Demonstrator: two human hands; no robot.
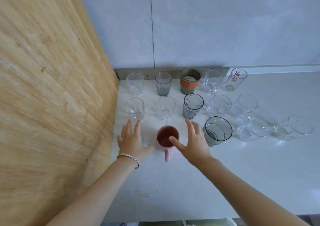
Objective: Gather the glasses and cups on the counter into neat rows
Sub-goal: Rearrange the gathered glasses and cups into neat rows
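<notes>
Glasses and cups stand in rows on the white counter (251, 173). At the back are a clear glass (134, 83), a grey ribbed glass (162, 84), an orange-sleeved cup (190, 81), a clear mug (212, 82) and a red-printed glass (235, 79). A second row of clear glasses holds another grey ribbed glass (192, 106). In front stands a pink mug (166, 137), its handle toward me. My left hand (132, 141) hovers spread over a mostly hidden clear glass (143, 138). My right hand (194, 140) is spread between the mug and a wide grey glass (217, 130), thumb over the mug's rim.
Two clear handled cups (255, 129) (298, 128) sit apart at the right, out of line with the rows. A tall wooden panel (52, 90) closes the left side, and a grey wall (207, 26) stands behind. The counter's front edge runs near the bottom of the view.
</notes>
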